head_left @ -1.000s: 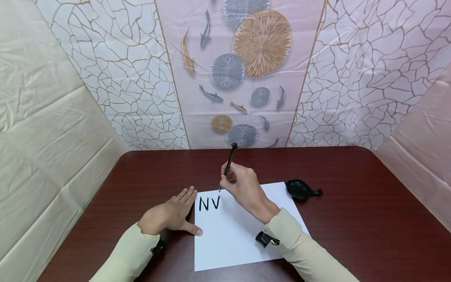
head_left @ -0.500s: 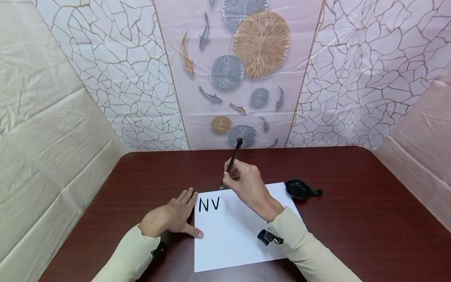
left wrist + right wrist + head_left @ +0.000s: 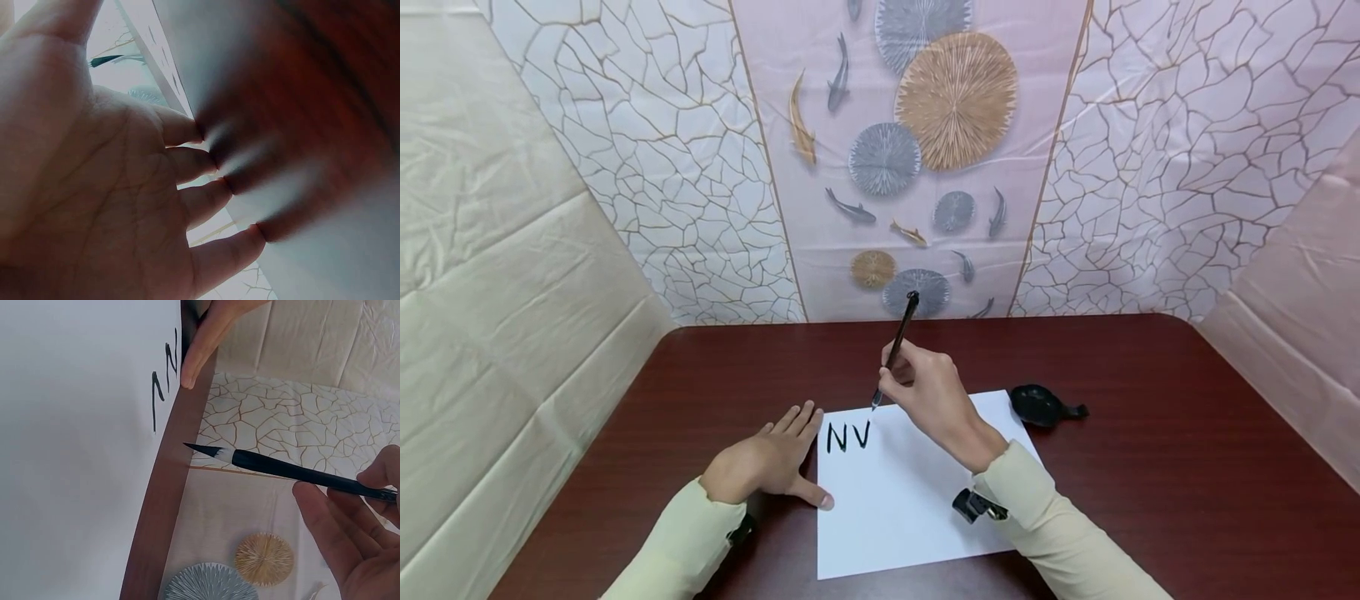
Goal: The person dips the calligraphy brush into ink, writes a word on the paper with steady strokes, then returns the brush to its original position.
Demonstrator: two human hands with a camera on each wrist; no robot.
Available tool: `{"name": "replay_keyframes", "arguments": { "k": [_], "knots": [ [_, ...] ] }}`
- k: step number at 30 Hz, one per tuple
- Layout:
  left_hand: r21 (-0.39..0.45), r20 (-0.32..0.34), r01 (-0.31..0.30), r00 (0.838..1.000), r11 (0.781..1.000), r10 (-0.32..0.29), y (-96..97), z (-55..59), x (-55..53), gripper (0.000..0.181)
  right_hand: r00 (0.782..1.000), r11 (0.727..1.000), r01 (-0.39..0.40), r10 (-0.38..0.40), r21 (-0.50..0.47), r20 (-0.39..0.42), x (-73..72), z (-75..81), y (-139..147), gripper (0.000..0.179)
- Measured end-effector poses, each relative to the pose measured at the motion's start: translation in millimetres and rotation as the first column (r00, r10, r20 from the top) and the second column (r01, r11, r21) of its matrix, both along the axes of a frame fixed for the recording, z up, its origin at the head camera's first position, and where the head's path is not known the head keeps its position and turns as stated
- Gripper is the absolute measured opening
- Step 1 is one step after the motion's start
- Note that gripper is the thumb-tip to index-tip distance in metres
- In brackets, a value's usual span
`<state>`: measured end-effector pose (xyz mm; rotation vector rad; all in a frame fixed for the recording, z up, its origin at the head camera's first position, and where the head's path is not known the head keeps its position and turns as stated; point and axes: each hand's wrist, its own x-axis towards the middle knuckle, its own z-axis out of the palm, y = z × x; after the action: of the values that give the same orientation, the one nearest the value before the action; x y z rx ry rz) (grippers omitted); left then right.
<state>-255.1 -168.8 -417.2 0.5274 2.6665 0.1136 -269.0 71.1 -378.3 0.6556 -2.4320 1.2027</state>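
Observation:
My right hand (image 3: 928,396) pinches a black calligraphy brush (image 3: 900,337) between thumb and fingers. In the right wrist view the dark pointed tip of the brush (image 3: 269,465) hangs free of the paper. Below it lies a white sheet of paper (image 3: 895,508) with black letters "NV" (image 3: 848,437) near its upper left corner. My left hand (image 3: 767,462) lies spread at the sheet's left edge, thumb on the paper. Seen from the left wrist, the fingertips of the left hand (image 3: 125,169) touch the tabletop, and the palm is raised.
A small black dish with a short handle (image 3: 1037,406) stands at the paper's upper right corner. The dark red table (image 3: 1187,467) extends to both sides. Patterned cloth (image 3: 917,167) hangs behind its far edge, with cream cloth (image 3: 512,333) at the left.
The brush lifts off the end of the V's right stroke and shifts slightly right and up, then dips a little. My left hand keeps its place on the sheet's edge.

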Motion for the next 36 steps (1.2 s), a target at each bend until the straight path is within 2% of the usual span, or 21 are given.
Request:
{"name": "replay_keyframes", "arguments": {
  "k": [9, 22, 36],
  "knots": [
    [0.010, 0.004, 0.002, 1.000, 1.000, -0.002, -1.2, 0.0, 0.6, 0.130, 1.000, 0.998, 0.031, -0.031, 0.048, 0.000, -1.6, -4.7, 0.4, 0.014],
    [0.007, 0.010, 0.010, 1.000, 1.000, -0.010, -0.6, 1.1, -0.5, 0.130, 0.999, 0.997, 0.038, -0.038, 0.064, 0.004, -5.8, -10.7, 2.2, 0.016],
    [-0.016, 0.010, 0.005, 1.000, 1.000, -0.005, 0.5, 2.0, -0.7, 0.131, 1.000, 0.993, 0.015, -0.017, 0.118, 0.021, -3.3, -9.0, 0.8, 0.017]
  ]
}}
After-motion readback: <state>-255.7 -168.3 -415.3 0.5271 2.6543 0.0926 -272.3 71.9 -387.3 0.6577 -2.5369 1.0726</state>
